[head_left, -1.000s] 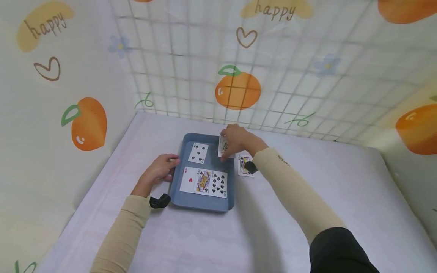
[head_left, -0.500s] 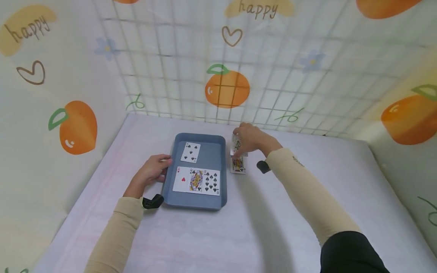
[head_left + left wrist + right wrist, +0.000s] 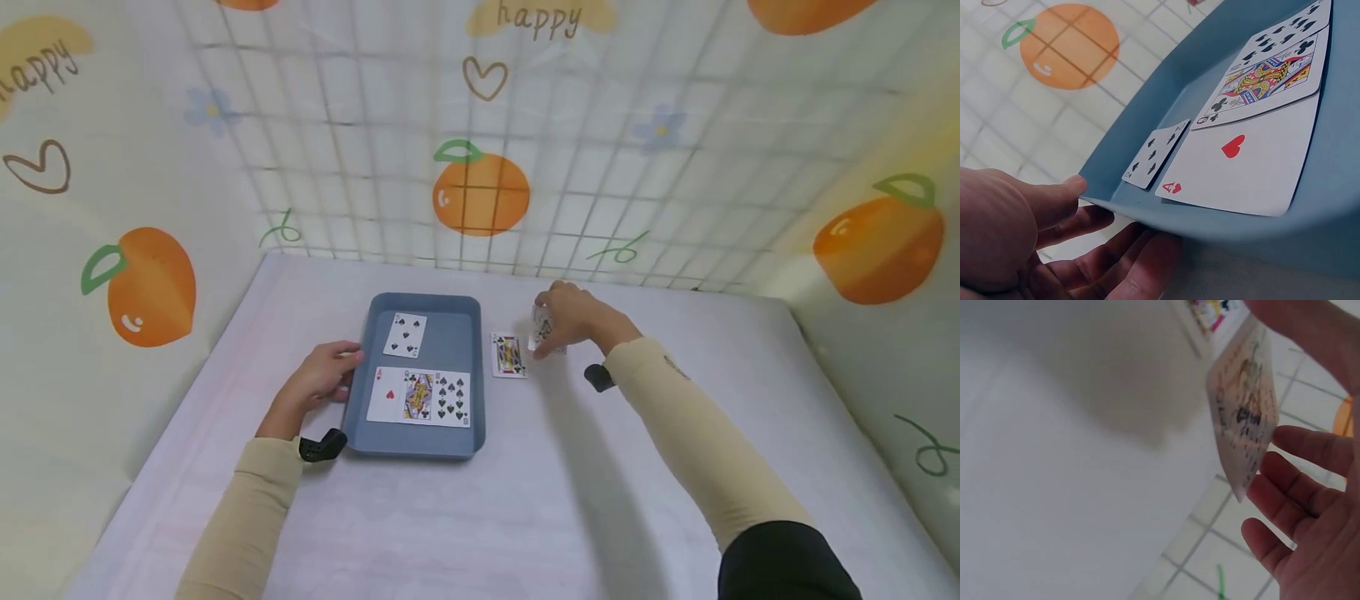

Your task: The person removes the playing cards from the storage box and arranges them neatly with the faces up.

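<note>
The tray (image 3: 450, 333) looks matt plastic, the cards (image 3: 417, 396) smooth paper, the sleeves (image 3: 240, 508) cloth.

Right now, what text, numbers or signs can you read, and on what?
"A", hearts: ace in tray
"Q", clubs: queen
Spades: far spade card, near spade card; numbers too small
"happy" twice, left one clipped; heart outlines: wall covering
Too small or blurred: face card outside tray, sleeve print, card in right hand

Orange-printed backdrop (image 3: 480, 125) behind white tabletop (image 3: 465, 525)

The right hand (image 3: 1319, 515) holds a blurred playing card (image 3: 1244, 415) by its edges, another card (image 3: 1215, 311) partly showing behind.
</note>
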Motion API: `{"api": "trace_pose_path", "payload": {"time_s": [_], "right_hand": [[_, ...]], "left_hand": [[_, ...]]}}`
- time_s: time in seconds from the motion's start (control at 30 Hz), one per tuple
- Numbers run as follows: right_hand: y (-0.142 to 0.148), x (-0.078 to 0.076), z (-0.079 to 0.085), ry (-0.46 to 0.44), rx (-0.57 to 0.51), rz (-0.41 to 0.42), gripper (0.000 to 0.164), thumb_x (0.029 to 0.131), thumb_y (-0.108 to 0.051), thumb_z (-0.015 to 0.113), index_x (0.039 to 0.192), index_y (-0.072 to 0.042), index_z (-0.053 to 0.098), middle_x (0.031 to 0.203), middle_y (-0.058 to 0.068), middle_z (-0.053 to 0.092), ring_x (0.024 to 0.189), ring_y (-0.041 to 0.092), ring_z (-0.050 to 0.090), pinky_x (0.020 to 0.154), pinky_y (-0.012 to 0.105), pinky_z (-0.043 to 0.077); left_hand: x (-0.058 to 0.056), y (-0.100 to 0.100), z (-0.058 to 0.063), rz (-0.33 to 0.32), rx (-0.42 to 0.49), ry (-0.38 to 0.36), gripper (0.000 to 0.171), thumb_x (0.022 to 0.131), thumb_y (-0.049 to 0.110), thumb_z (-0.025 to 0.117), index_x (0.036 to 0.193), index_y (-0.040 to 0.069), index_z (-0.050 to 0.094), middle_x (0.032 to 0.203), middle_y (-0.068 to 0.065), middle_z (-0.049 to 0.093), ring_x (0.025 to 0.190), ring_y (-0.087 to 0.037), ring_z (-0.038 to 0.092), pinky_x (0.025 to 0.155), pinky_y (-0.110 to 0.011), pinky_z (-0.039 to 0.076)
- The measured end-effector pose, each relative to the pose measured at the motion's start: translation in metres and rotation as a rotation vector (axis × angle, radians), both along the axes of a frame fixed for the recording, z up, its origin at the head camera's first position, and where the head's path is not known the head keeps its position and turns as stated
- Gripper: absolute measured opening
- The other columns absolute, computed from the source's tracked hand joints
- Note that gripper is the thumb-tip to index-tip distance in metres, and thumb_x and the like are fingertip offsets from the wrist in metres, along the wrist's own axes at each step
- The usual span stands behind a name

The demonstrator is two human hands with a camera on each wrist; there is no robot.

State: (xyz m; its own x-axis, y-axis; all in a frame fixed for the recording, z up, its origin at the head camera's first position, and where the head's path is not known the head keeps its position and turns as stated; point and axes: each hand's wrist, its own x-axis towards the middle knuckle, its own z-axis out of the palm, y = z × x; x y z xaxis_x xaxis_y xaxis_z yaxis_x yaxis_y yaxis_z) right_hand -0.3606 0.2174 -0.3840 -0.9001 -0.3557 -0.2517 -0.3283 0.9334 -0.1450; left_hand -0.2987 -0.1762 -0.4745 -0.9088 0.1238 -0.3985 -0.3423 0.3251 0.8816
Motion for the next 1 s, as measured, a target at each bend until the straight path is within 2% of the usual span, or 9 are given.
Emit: {"api": "trace_pose_path", "payload": {"time_s": [0.1,0.33,0.53,0.77,1.0], "right_hand": [[0.006,0.001,-0.006,-0.002,-0.009,0.005,0.09,0.066,-0.038,0.092,0.136,0.002,0.054,0.123,0.021,0.052,0.103,0.032,0.052,0.088,0.049,0.049],[0.014,0.004,-0.023,-0.062,-0.021,-0.042,0.09,0.065,-0.039,0.092,0.137,-0.001,0.054,0.125,0.017,0.051,0.105,0.032,0.05,0.089,0.049,0.048],[0.018,0.005,-0.034,-0.081,-0.021,-0.025,0.092,0.063,-0.039,0.093,0.137,0.0,0.054,0.119,0.016,0.052,0.103,0.03,0.05,0.089,0.047,0.048],[0.017,0.004,-0.042,-0.103,-0.032,0.005,0.091,0.064,-0.035,0.093,0.138,0.001,0.054,0.119,0.016,0.053,0.104,0.029,0.049,0.091,0.046,0.047],[0.016,0.004,-0.044,-0.131,-0.059,-0.001,0.089,0.065,-0.032,0.093,0.138,0.0,0.053,0.124,0.017,0.05,0.108,0.031,0.048,0.094,0.049,0.046]], "left_hand": [[0.0,-0.001,-0.001,0.005,0.0,0.001,0.049,0.105,0.024,0.05,0.149,0.004,0.039,0.134,-0.024,0.056,0.107,-0.031,0.064,0.079,-0.04,0.058],[0.001,-0.002,-0.003,0.01,-0.005,0.006,0.048,0.106,0.022,0.049,0.149,0.003,0.04,0.132,-0.024,0.057,0.105,-0.03,0.065,0.077,-0.039,0.059],[0.001,-0.001,-0.001,0.011,-0.016,0.002,0.048,0.106,0.023,0.049,0.149,0.003,0.039,0.133,-0.024,0.057,0.105,-0.031,0.065,0.078,-0.039,0.059],[0.0,0.0,0.001,0.008,-0.02,-0.005,0.048,0.106,0.023,0.049,0.149,0.004,0.039,0.133,-0.023,0.057,0.107,-0.031,0.064,0.079,-0.04,0.058],[-0.001,-0.002,0.001,-0.004,-0.004,-0.002,0.049,0.106,0.023,0.049,0.149,0.003,0.039,0.132,-0.024,0.058,0.105,-0.03,0.066,0.077,-0.039,0.059]]}}
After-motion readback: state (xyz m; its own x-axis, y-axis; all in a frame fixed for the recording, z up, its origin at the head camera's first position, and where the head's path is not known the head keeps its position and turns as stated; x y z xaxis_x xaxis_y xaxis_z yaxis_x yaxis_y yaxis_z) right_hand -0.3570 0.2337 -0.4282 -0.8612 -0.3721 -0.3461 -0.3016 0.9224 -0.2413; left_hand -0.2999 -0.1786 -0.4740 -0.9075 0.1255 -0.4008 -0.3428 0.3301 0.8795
